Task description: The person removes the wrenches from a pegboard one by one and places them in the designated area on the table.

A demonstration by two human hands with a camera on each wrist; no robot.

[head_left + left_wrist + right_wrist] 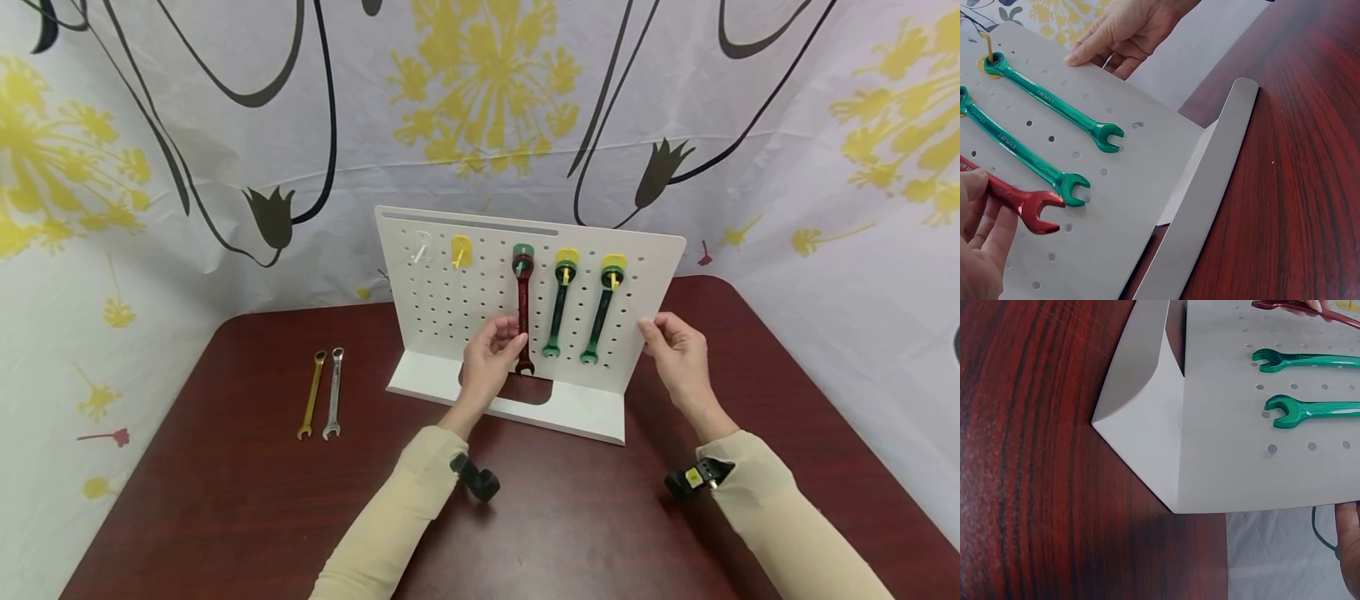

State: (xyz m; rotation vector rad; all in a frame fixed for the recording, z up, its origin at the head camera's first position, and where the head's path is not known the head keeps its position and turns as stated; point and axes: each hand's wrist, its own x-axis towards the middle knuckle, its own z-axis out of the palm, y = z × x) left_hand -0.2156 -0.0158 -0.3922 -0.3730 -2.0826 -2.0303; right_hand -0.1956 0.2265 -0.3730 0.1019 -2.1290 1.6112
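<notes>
My left hand (483, 362) pinches the lower part of a red combination wrench (523, 304) between thumb and fingers. The wrench's ring end is at a green hook (522, 249) on a white pegboard stand (450, 308). My right hand (681, 358) grips the board's right edge, thumb in front and fingers partly hidden behind. Two green combination wrenches (557, 317) (597, 323) hang from yellow hooks right of the red one. In the left wrist view, the red wrench's open jaw (1040, 209) shows beyond my fingers, tilted slightly off the board.
On the table (225, 483) left of the stand lie a gold wrench (312, 396) and a silver wrench (334, 393), side by side. A clear hook (422, 247) and a yellow hook (461, 252) on the board's left bear nothing. Patterned cloth (480, 108) hangs behind.
</notes>
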